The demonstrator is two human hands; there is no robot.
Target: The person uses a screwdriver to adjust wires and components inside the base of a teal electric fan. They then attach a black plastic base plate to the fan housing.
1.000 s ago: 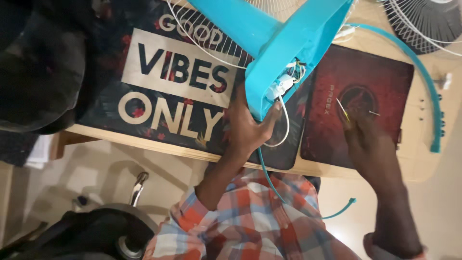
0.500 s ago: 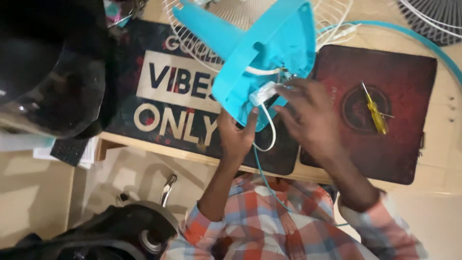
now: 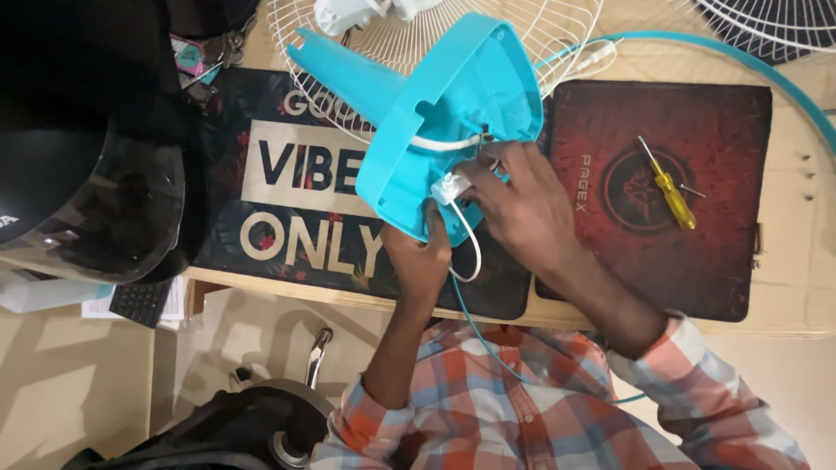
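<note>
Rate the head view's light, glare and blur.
Head view: warm, even light; sharp on both hands, the left hand and right hand, and the blue fan base; soft reflections on the dark helmet visor; wide-angle bending shows at the desk edge; yellow screwdriver is crisp.

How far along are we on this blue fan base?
Done: the wire guard is off and lies flat on the desk, and the base is turned open side up. In hand: the left hand steadies the base while the right hand works at the white wires inside. Left: the screwdriver lies unused on the red mat.
</note>
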